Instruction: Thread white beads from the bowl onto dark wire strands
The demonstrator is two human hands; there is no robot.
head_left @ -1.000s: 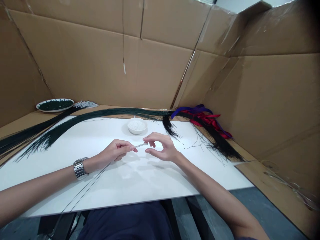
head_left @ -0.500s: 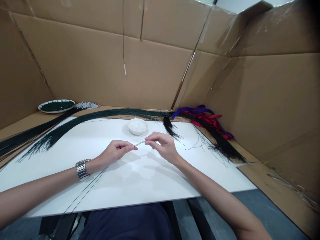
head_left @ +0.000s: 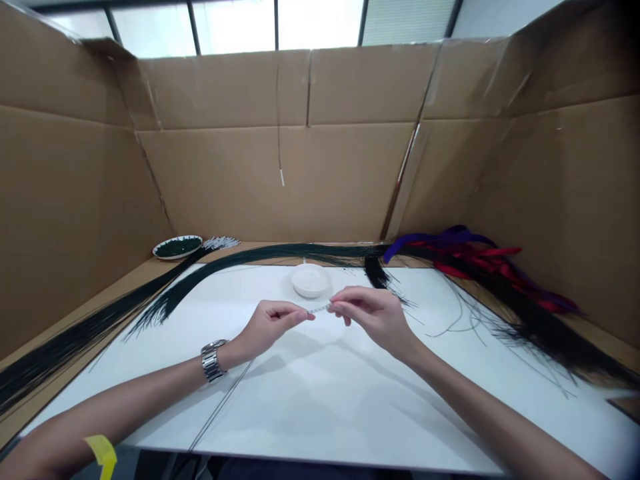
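Observation:
My left hand (head_left: 273, 327), with a metal-link watch (head_left: 213, 360) on its wrist, pinches one end of a short beaded strand (head_left: 319, 309). Thumb and index finger of my right hand (head_left: 373, 317) pinch the other end. The strand spans the small gap between my fingertips and carries pale beads in a row. Thin dark wires (head_left: 225, 403) run from under my left hand down over the front table edge. Just beyond my fingers stands a small white bowl (head_left: 311, 292), whose pale contents I cannot make out.
A long bundle of dark green wires (head_left: 270, 252) arcs across the back of the white table (head_left: 320, 413). At the right lie red ribbon (head_left: 480, 263) and purple ribbon (head_left: 430, 239). A plate (head_left: 156, 255) of dark green pieces sits back left, near white-tipped strands (head_left: 223, 243). Cardboard walls (head_left: 350, 173) surround the table.
My head view has tilted up and turned left, so windows above the cardboard and yellow tape by my left forearm now show. Both hands still pinch the strand much as before.

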